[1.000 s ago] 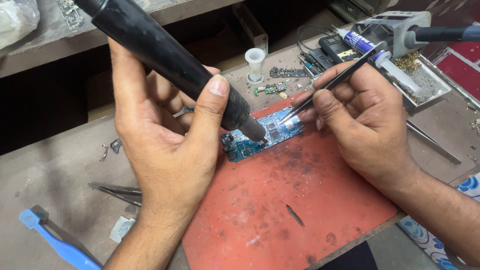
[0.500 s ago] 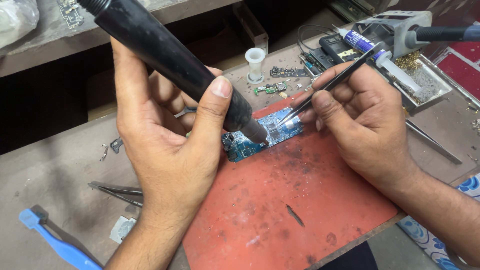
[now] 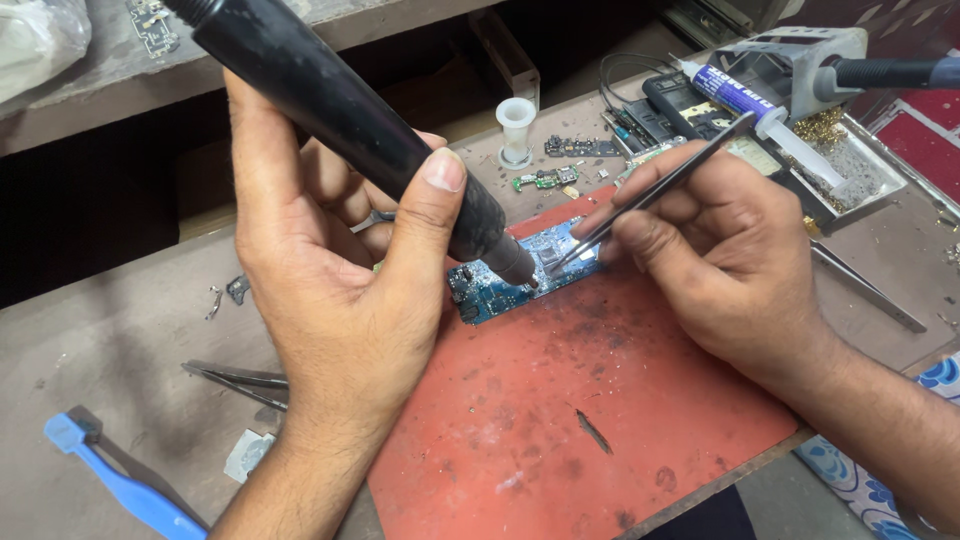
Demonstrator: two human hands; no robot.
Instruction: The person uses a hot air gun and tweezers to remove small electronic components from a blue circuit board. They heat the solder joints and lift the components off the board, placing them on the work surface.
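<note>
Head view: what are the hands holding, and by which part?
Left hand grips the black hot-air wand around its lower barrel; right hand pinches the tweezers mid-shaft.

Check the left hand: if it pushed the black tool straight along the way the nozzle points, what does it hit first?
Most likely the blue circuit board. The left hand aims the black hot-air tool down-right, its nozzle right over the board near the tweezers tip. Whether it already touches can't be told.

The blue circuit board point(image 3: 520, 272) lay flat on the upper edge of the red mat point(image 3: 600, 420). The black hot-air handle point(image 3: 340, 125) stood tilted, its metal nozzle just above the board. The thin tweezers point(image 3: 650, 193) touched the board's right part with their tips.
</note>
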